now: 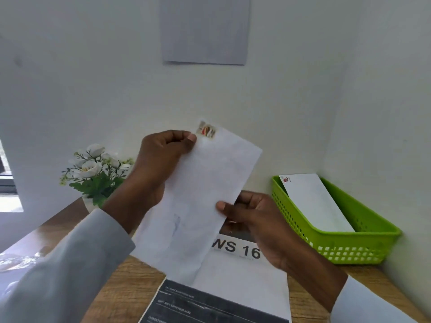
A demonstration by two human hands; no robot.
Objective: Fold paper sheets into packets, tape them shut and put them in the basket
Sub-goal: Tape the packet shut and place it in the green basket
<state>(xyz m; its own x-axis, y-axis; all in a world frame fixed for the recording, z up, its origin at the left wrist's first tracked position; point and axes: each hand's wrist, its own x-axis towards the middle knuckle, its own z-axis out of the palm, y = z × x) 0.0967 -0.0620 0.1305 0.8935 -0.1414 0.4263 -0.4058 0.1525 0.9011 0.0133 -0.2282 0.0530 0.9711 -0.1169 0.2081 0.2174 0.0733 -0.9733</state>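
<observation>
Two hands (163,159) (254,217) pinching packet (200,201) edges

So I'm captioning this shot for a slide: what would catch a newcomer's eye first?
First the long white envelope held up mid-frame, the left hand pinching its top corner by the small printed logo and the right hand holding its right edge. Next the bright green basket at the right, with another envelope lying inside. White flowers stand at the left.

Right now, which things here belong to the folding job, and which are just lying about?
For the job: packet held by left hand and right hand; basket with a packet inside.
Lying about: flowers, printed sheet, paper on wall.
</observation>
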